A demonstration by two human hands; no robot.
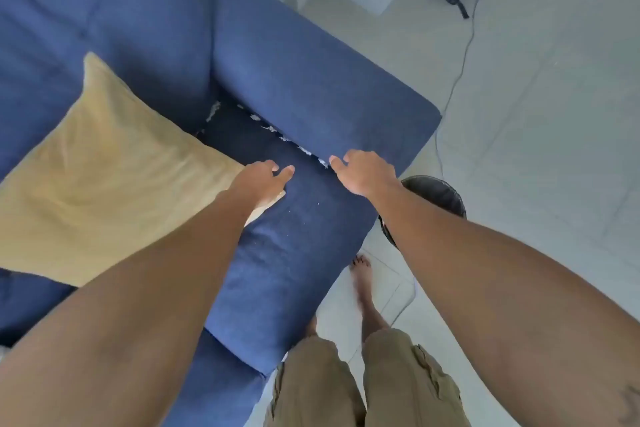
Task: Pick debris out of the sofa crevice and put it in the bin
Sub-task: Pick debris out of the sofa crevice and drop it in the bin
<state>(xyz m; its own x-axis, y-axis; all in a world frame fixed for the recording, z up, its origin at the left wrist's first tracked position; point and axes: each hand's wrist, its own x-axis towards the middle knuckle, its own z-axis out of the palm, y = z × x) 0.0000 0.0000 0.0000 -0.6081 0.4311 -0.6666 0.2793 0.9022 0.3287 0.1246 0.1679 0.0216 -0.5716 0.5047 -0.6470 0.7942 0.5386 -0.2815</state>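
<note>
- Yellow cushion (114, 163) lying on the blue sofa (166, 21) at about nine o'clock from the hands, one corner tucked under the left wrist.
- Left hand (261, 182) resting loosely on the seat cushion (294, 253), fingers half curled, thumb and forefinger apart, nothing held.
- White scraps of debris (273, 128) strung along the crevice (294, 146) between seat and armrest (311, 80), running from eleven o'clock down to the right fingertips; one more pale strip (213, 111) at the back corner of the seat.
- Right hand (363, 172) at the near end of that line, fingers bent toward the nearest scrap (323, 162), not yet pinched on it; hand empty as far as visible.
- Dark round bin (440, 194) on the floor at four o'clock from the right hand, partly hidden behind the forearm.
- Likely trouble: small, thin scraps pushed deeper into the gap by a blunt grab, or torn and dropped on the tiles short of the bin.
- Also possible: far pieces near the back corner missed, being half hidden by the armrest's overhang.
- Black cable (457, 80) trailing across the floor near the bin, a snag risk for bare feet.
</note>
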